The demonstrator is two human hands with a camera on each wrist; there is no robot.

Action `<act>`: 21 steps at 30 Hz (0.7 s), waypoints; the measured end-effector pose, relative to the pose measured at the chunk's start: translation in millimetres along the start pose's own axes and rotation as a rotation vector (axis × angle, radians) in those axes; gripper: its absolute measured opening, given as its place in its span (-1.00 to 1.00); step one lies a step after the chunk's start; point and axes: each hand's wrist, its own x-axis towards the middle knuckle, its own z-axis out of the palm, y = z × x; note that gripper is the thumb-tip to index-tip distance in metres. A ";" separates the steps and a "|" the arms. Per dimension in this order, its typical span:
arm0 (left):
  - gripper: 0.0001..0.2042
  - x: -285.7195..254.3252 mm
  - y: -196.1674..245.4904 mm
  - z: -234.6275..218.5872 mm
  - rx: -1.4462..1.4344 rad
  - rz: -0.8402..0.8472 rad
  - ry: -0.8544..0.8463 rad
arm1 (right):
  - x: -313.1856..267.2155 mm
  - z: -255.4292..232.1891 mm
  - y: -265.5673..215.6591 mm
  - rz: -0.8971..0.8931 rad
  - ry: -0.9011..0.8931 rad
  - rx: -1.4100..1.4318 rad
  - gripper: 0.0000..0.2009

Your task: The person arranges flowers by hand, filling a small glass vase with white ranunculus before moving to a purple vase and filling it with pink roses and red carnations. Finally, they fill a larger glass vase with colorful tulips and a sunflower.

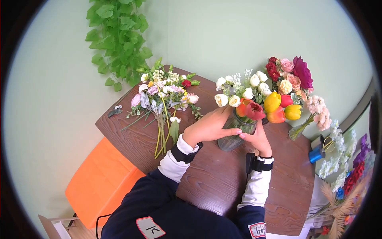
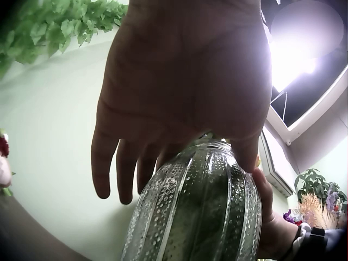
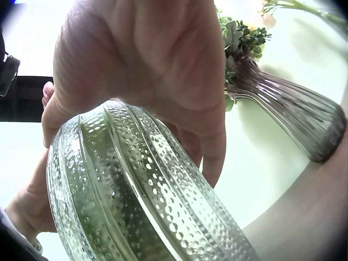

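Observation:
A ribbed, dimpled clear glass vase (image 1: 229,142) stands on the brown wooden table, with green stems inside. White flowers (image 1: 254,81), red-orange tulips (image 1: 250,108) and yellow tulips (image 1: 293,112) rise from its mouth. My left hand (image 1: 211,126) holds the vase near the neck from the left, its thumb across the front; in the left wrist view its fingers (image 2: 126,174) hang fairly straight beside the glass. From the right, my right hand (image 1: 258,137) curves round the upper vase, as the right wrist view shows (image 3: 141,70). The two thumbs nearly meet in front, and the bouquet hides most fingers in the head view.
Loose mixed flowers (image 1: 163,89) lie at the table's left. Behind right stand a pink and red bouquet (image 1: 292,75) and pale pink flowers in a slim vase (image 1: 295,132). A blue spool (image 1: 316,153) sits at the right edge. An orange stool (image 1: 103,179) is at left.

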 end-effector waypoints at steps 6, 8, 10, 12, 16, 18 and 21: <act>-0.30 2.7 -2.6 0.4 -0.086 0.103 0.022 | -3.2 -6.7 -2.8 0.016 -0.001 -0.009 -0.12; -0.29 2.2 -2.4 -1.7 -0.136 0.145 0.017 | -5.4 -11.4 -9.1 -0.041 -0.024 -0.119 -0.15; -0.32 0.2 -0.5 -8.1 -0.131 0.082 -0.008 | -10.5 -19.3 -10.4 -0.001 0.002 -0.121 -0.16; -0.37 -0.9 1.6 -13.1 -0.213 0.007 -0.036 | -15.2 -27.5 -9.9 0.036 0.028 -0.118 -0.17; -0.47 -0.7 -10.3 -5.5 -0.134 0.005 0.016 | -19.7 -39.2 -11.5 0.125 -0.023 -0.127 -0.20; -0.48 -0.6 -9.7 -3.2 -0.157 -0.071 -0.018 | -20.1 -39.3 -13.1 0.106 -0.027 -0.157 -0.20; -0.47 2.9 -13.3 4.1 -0.151 0.058 0.044 | -18.6 -32.8 -17.3 0.053 -0.038 -0.138 -0.20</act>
